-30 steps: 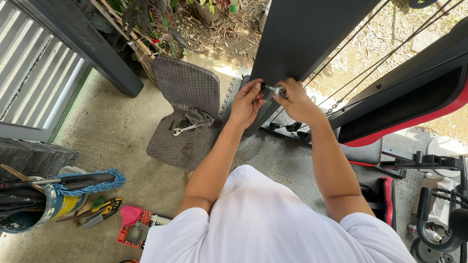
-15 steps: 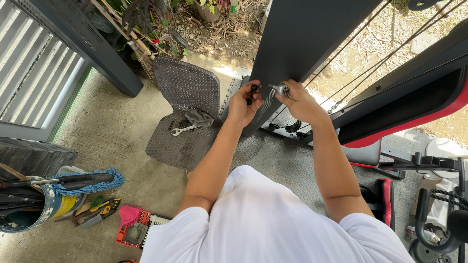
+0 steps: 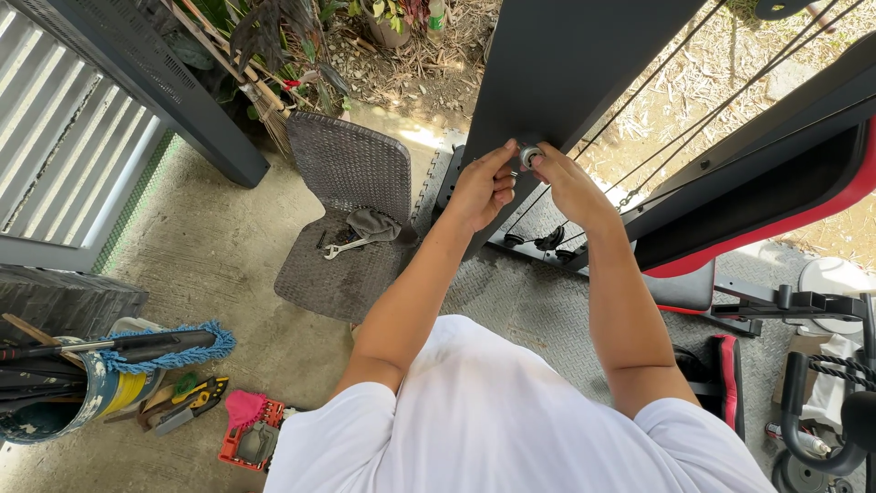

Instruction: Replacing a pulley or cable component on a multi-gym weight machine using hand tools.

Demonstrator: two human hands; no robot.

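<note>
A tall dark grey metal panel (image 3: 575, 64) of an exercise machine stands upright in front of me. Both my hands meet at its edge. My left hand (image 3: 479, 190) pinches the panel's edge beside a small round silver fitting (image 3: 529, 157). My right hand (image 3: 570, 183) grips that fitting with its fingertips. Thin black cables (image 3: 657, 146) run down beside the panel to the machine's base.
A dark wicker chair (image 3: 351, 215) to the left carries a silver wrench (image 3: 345, 246) and a grey rag (image 3: 372, 222). A red and black padded bench (image 3: 776, 201) lies at right. Lower left: a bucket with a blue mop (image 3: 169, 345), pliers (image 3: 196, 397) and a red tool case (image 3: 246, 438).
My hands have shifted slightly at the panel's edge. The silver fitting now sits between my right fingertips, more plainly in view than before.
</note>
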